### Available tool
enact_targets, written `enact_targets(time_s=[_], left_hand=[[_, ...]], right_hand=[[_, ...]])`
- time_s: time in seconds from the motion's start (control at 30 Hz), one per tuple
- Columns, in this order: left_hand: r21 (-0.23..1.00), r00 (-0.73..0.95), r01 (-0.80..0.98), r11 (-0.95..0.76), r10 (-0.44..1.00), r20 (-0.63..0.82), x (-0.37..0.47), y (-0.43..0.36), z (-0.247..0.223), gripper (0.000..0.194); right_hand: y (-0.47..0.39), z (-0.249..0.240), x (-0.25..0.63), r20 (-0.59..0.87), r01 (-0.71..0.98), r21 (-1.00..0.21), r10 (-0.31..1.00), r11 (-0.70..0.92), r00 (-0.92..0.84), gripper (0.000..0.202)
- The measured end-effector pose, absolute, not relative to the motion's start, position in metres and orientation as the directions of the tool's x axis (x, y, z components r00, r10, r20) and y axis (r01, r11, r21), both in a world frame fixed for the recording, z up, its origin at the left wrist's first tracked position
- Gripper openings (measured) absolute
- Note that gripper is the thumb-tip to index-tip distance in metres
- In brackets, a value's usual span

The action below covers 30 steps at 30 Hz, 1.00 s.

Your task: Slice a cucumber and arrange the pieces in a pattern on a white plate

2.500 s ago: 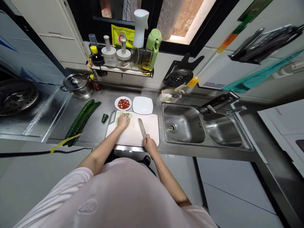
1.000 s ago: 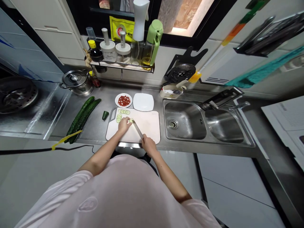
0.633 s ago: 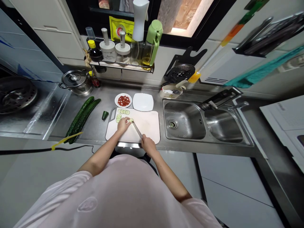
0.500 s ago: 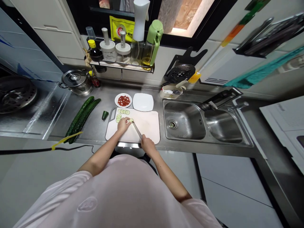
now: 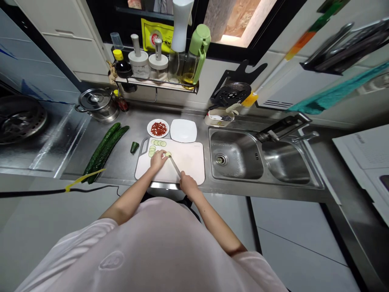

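Pale green, round cucumber piece (image 5: 167,154) sat at the tips of the left hand (image 5: 157,161), its fingers narrowed on it; the right hand (image 5: 189,185) was wrapped round the handle of a slim metal knife (image 5: 175,166), blade reaching the piece. Thin cucumber slices (image 5: 159,143) crowded just beyond the left hand, with a round white plate (image 5: 149,130) of chopped red bits (image 5: 158,129) farther out. Right hand overhung the near edge of a white rectangular cutting board (image 5: 193,160), whose bare surface stretched rightward.
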<state>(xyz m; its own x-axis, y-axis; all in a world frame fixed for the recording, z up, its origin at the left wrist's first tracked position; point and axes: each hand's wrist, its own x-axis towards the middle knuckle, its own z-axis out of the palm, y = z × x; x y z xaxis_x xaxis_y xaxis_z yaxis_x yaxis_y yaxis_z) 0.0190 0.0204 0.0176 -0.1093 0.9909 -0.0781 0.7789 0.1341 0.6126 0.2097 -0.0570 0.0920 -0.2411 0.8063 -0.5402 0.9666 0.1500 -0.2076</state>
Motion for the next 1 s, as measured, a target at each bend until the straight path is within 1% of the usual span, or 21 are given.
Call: enact_targets(time_s=[0.23, 0.5, 0.67, 0.83, 1.0], left_hand=[[0.613, -0.115, 0.779, 0.13, 0.991, -0.065, 0.019, 0.021, 0.015, 0.024], [0.623, -0.112, 0.774, 0.109, 0.993, -0.034, 0.019, 0.02, 0.011, 0.024], [0.623, -0.123, 0.772, 0.126, 0.991, -0.049, 0.019, 0.021, 0.012, 0.025], [0.618, -0.121, 0.774, 0.138, 0.99, -0.07, 0.019, 0.022, 0.014, 0.025], [0.622, -0.128, 0.771, 0.139, 0.99, -0.063, 0.019, 0.022, 0.012, 0.024]], right_hand=[[-0.056, 0.091, 0.206, -0.557, 0.972, -0.183, 0.799, 0.148, -0.226, 0.025], [-0.049, 0.089, 0.198, -0.527, 0.967, -0.195, 0.814, 0.162, -0.243, 0.024], [-0.043, 0.089, 0.195, -0.521, 0.965, -0.199, 0.815, 0.171, -0.252, 0.025], [-0.04, 0.093, 0.195, -0.556, 0.967, -0.191, 0.794, 0.167, -0.246, 0.023], [-0.039, 0.093, 0.195, -0.551, 0.967, -0.191, 0.796, 0.171, -0.25, 0.023]])
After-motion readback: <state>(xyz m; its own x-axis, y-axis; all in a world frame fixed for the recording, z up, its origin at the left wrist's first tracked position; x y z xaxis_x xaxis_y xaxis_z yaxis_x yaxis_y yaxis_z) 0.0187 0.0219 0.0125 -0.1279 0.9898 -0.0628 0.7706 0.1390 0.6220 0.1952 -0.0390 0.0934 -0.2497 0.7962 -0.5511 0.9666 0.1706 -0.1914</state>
